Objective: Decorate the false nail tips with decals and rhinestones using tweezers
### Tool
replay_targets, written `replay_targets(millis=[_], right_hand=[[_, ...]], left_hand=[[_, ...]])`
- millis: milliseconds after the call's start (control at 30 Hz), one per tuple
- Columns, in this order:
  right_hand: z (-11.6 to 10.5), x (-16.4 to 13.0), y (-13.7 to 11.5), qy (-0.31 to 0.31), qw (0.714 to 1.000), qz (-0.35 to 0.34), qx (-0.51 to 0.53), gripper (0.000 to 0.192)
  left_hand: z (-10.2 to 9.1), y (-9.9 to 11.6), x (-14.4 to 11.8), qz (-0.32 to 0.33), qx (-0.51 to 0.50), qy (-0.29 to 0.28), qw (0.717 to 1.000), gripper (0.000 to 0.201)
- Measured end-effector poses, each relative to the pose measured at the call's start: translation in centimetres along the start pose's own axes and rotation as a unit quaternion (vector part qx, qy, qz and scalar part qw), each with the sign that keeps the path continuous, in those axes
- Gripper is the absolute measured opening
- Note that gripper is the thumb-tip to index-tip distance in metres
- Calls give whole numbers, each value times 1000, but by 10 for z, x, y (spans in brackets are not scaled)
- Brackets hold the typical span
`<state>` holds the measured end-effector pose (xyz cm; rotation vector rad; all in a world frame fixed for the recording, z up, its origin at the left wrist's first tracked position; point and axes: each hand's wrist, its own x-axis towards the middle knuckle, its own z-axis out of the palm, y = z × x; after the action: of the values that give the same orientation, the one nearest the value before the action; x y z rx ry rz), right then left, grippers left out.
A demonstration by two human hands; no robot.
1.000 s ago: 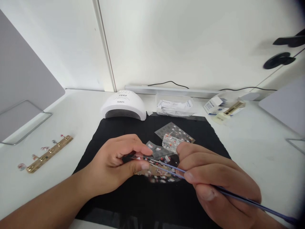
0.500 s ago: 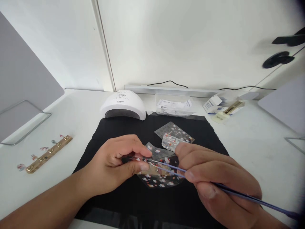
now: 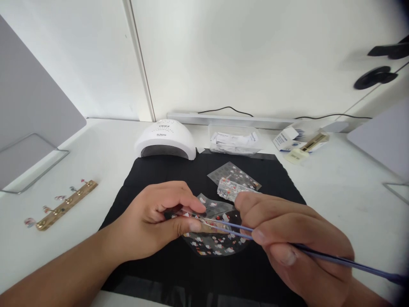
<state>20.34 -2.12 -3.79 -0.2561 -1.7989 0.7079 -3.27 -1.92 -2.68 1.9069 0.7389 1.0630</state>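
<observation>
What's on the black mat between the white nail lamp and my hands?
In the head view, two clear sticker sheets lie on the black mat between the nail lamp and the hands.

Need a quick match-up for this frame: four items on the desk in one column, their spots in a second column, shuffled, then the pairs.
Things:
1. nail lamp
2. gold bar with nail tips
3. blue tweezers
4. sticker sheet

Places:
A. in the right hand
B. on the white desk, left of the black cloth
C. pinched in the left hand, over the black cloth
D. at the far edge of the black cloth

Pairs: 1-D, 2-B, 3-A, 4-C
</observation>
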Motion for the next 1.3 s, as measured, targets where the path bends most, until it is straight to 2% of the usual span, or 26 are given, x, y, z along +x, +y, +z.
replay_targets(millis=[367, 600, 733, 900, 1033, 1167, 1300], right_hand=[[0, -3, 3, -2, 999, 6, 41, 14], [4, -9, -1, 24, 997, 54, 50, 21], [5, -12, -1, 45, 994, 88, 39, 25], [-1, -11, 1, 19, 995, 93, 27, 24], [-4, -10, 3, -2, 995, 99, 29, 22], [-3, -12, 5, -10, 993, 112, 38, 21], [-2, -11, 4, -27, 992, 112, 44, 20]], left_hand=[[0, 2, 1, -10, -13, -2, 1000, 12], [-1, 1, -1, -10, -10, -9, 1000, 14], [1, 1, 0, -65, -49, -7, 997, 14], [3, 4, 0, -172, -136, 1, 976, 11], [2, 3, 0, -232, -180, -8, 956, 13], [0, 1, 0, -236, -210, -27, 948, 11], [1, 1, -1, -227, -193, -33, 954, 11]])
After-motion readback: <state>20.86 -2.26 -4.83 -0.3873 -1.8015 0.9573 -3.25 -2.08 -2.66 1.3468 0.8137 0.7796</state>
